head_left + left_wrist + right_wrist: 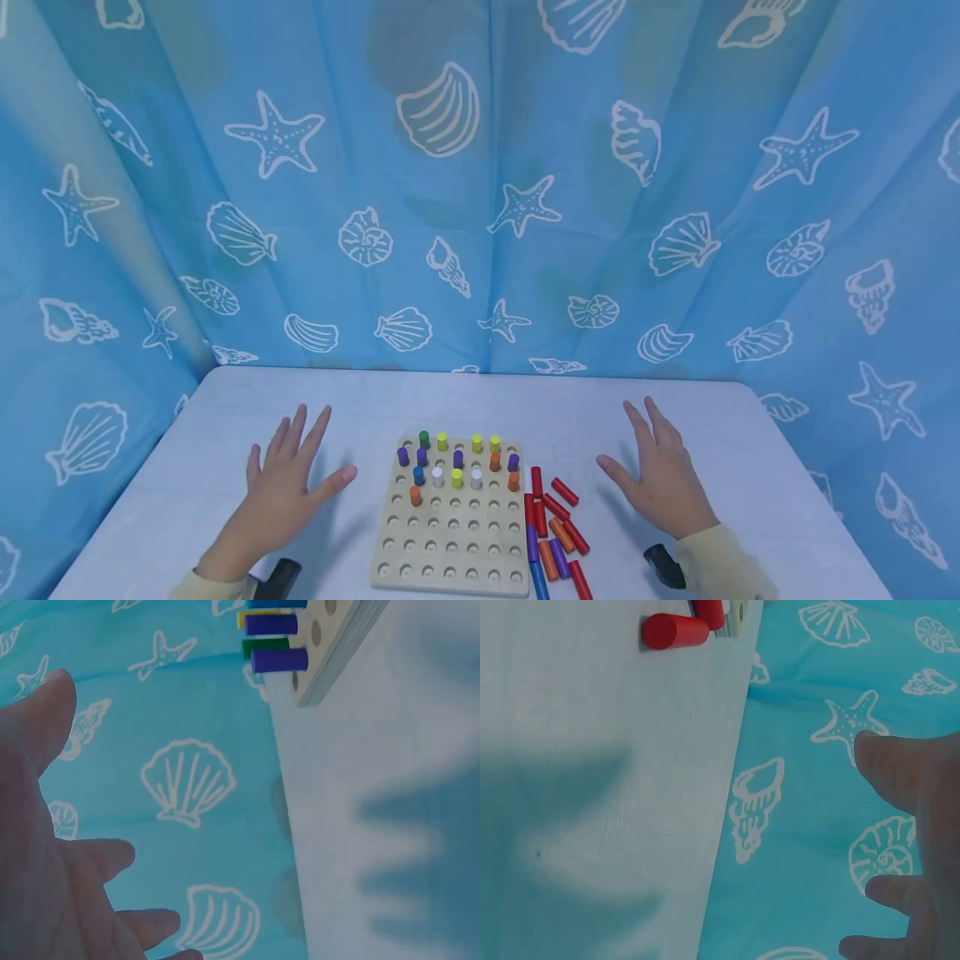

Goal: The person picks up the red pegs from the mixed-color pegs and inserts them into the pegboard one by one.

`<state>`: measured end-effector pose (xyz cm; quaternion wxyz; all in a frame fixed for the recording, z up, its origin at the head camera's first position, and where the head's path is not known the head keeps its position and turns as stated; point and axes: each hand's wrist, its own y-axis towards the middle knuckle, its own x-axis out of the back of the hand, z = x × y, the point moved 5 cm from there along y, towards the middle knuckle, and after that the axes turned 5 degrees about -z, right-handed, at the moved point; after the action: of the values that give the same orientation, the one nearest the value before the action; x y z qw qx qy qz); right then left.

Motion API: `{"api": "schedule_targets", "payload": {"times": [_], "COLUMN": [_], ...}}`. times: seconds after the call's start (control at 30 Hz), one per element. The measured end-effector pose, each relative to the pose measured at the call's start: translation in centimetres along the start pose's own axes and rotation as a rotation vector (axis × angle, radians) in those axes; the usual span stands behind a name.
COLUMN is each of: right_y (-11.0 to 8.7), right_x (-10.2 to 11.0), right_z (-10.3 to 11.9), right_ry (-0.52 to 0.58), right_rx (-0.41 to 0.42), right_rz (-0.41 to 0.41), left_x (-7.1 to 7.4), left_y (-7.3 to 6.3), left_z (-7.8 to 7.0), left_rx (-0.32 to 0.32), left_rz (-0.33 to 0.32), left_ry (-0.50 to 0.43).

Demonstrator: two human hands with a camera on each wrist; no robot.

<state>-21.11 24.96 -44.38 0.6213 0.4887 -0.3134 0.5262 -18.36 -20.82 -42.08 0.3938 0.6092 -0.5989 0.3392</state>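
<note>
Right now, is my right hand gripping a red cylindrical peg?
No, your right hand is spread open, and the red cylindrical pegs lie apart from it, beside the beige square pegboard.

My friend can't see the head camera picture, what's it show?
A person's left hand and right hand hover open on either side of a pegboard partly filled with colorful pegs. Loose pegs lie right of it on a white table, before a blue seashell curtain.

Pegboard (pixel 442 535) pale, lying flat; upright pegs (pixel 457 478) in mixed colours occupy part of its far rows. Loose pegs (pixel 556 507), mostly red, lie along its right edge.
</note>
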Motion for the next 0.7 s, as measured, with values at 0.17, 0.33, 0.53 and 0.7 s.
{"api": "schedule_targets", "payload": {"times": [0.17,0.33,0.53,0.7], "right_y": [-0.1,-0.1,-0.3,-0.5], "right_x": [-0.5,-1.0,-1.6,-2.0], "right_z": [0.3,0.7,1.2,1.3], "right_ry": [0.003,0.008,0.034,0.038], "right_rx": [-0.006,0.003,0.003,-0.001], "right_rz": [0.007,0.002,0.01,0.013], "left_x": [-0.7,-1.2,-2.4,-3.2], "left_y": [-0.5,-0.8,-1.1,-1.3], "left_z": [-0.1,-0.2,-0.1,-0.3], "left_rx": [-0.014,0.002,0.059,0.044], "left_rz": [0.011,0.028,0.109,0.126], "left_ry": [-0.019,-0.042,-0.061,-0.092]}}
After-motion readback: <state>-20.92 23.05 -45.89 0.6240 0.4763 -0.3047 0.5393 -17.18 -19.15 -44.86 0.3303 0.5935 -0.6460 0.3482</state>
